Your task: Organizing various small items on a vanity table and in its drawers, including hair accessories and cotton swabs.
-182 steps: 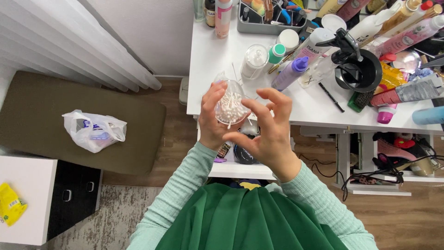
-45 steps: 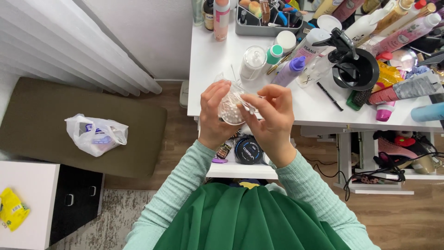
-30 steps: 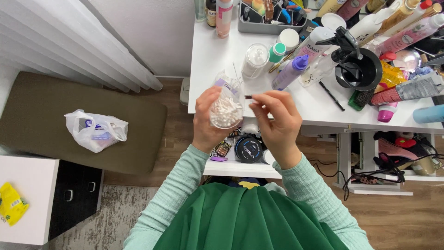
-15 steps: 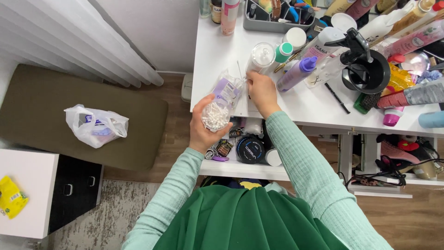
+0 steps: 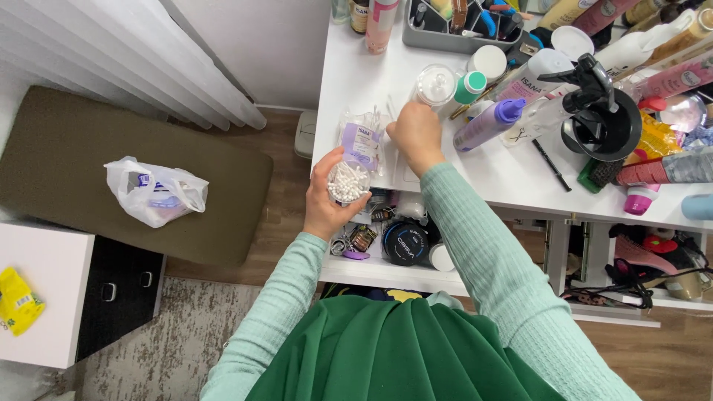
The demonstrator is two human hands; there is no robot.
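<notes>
While I scan from the left, a white plastic bag (image 5: 154,199) lies on the brown bench (image 5: 89,160), well apart from the action. My left hand (image 5: 332,194) is wrapped around a clear bag of cotton swabs (image 5: 352,163), held over the near edge of the white worktop (image 5: 356,82), just above the open drawer (image 5: 394,245). Further right, my right hand (image 5: 417,134) is down on the worktop, fingers curled under; I cannot tell what they pinch. A clear lidded jar (image 5: 435,83) stands just beyond it, with a purple bottle (image 5: 490,124) lying alongside.
</notes>
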